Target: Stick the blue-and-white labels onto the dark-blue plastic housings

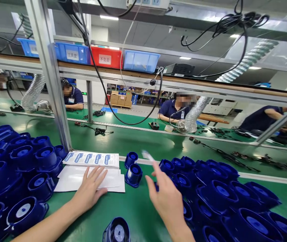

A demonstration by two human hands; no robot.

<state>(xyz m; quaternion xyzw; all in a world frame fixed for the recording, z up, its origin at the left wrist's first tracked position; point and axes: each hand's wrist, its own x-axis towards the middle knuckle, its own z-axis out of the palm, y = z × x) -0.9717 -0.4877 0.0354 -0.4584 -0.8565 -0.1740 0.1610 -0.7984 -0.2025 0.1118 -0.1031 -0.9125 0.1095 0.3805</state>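
Note:
My left hand (90, 190) lies flat with fingers spread on a stack of white sheets (113, 181) on the green table. Behind them sits a sheet of blue-and-white labels (93, 158). My right hand (165, 198) is raised beside it and pinches a small, blurred white label (147, 155) at its fingertips. Two dark blue round plastic parts (133, 174) stand just past the sheets, between my hands. Another blue part (116, 232) sits near the front edge.
Piles of blue round parts fill the left (19, 168) and the right (221, 195) of the table. An aluminium post (55, 94) rises behind the labels. Coloured bins (106, 57) sit on a shelf. Three people work across a green belt (145, 141).

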